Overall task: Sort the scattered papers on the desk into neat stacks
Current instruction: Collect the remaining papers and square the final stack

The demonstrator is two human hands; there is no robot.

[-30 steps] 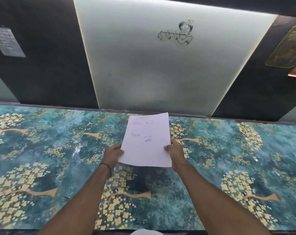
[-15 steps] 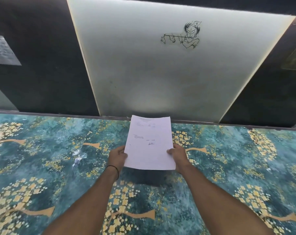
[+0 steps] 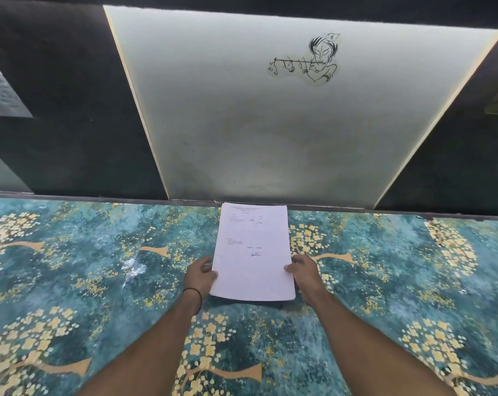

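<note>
Both hands hold one stack of papers (image 3: 252, 252) over the middle of the desk (image 3: 70, 267), which is covered in a teal pattern with yellow flowers. The left hand (image 3: 199, 277) pinches the left edge of the stack, thumb on top and the fingers going under. The right hand (image 3: 306, 274) pinches the right edge in the same way. The top sheet is white with a few lines of small print, too small to read. The near edge of the stack is raised, with a dark shadow below it. The far edge reaches the back border of the desk; if it touches there, I cannot tell. A black band (image 3: 195, 295) is around the left wrist. Behind the desk stands a pale panel (image 3: 242, 124) with a line drawing of a flute player (image 3: 310, 60)
</note>
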